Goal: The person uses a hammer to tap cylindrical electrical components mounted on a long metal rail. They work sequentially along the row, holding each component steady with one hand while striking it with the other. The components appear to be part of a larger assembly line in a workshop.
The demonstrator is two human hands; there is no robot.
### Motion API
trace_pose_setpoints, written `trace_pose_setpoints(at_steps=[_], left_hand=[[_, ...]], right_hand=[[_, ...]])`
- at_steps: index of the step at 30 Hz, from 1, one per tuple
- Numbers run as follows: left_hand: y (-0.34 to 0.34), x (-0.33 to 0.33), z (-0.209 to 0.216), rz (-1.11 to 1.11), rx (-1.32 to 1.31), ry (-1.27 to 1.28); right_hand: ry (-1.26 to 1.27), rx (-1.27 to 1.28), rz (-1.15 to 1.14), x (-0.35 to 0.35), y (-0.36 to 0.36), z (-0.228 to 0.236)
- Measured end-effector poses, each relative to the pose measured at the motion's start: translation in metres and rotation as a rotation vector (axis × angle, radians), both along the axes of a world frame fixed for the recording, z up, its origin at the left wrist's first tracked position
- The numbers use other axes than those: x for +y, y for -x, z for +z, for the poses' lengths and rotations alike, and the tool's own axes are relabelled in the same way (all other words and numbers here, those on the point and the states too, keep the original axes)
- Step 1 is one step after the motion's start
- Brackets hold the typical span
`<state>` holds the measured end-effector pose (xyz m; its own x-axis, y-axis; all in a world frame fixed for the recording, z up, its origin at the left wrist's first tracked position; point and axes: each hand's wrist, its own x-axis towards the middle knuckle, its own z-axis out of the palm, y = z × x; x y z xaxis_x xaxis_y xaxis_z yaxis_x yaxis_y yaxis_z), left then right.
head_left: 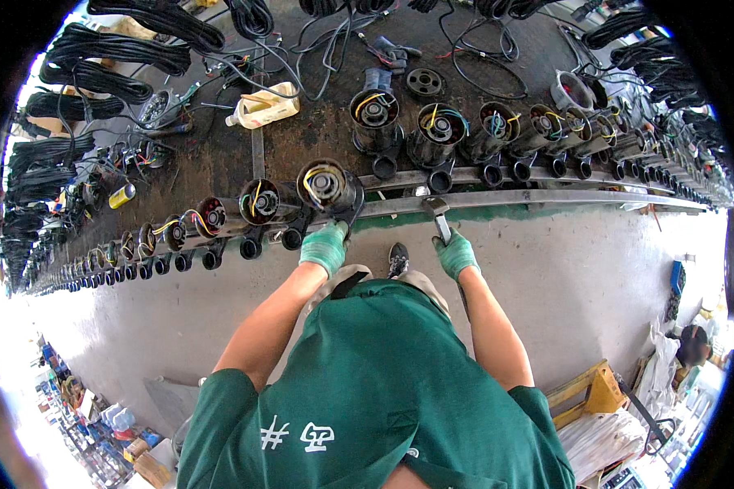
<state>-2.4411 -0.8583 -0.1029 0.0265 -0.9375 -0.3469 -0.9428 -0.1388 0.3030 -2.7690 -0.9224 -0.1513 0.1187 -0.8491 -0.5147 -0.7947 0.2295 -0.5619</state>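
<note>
My left hand (326,247), in a green glove, is closed around the lower end of a black cylindrical motor housing (348,196). This housing tilts at the bench's near edge, its open top showing a round core and a yellow wire. In my right hand (457,254), gloved too, is a hammer (438,213), its metal head up by the edge rail and its handle running down beside my forearm. The hammer head is apart from the held housing. A neighbouring motor housing (261,202) with a yellow wire stands just left of the held one.
Similar housings (438,130) line the dark workbench (212,147) both ways along a metal rail (538,197). On it are a plastic bottle (265,106), a black round part (424,82), a yellow can (122,196) and cable coils (122,50). A yellow metal frame (591,393) stands behind right.
</note>
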Motion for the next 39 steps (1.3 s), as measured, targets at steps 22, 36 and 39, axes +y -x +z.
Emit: trace_pose_setpoints(at_steps=[22, 36, 39], left_hand=[[-0.088, -0.048, 0.152, -0.465, -0.022, 0.372], [-0.108, -0.079, 0.109, -0.083, 0.359, 0.373], [-0.104, -0.082, 0.093, -0.069, 0.246, 0.475]], right_hand=[[0.026, -0.087, -0.035, 0.020, -0.019, 0.061], [0.332, -0.305, 0.250, 0.042, -0.162, 0.269], [0.222, -0.041, 0.319, 0.037, -0.176, 0.237]])
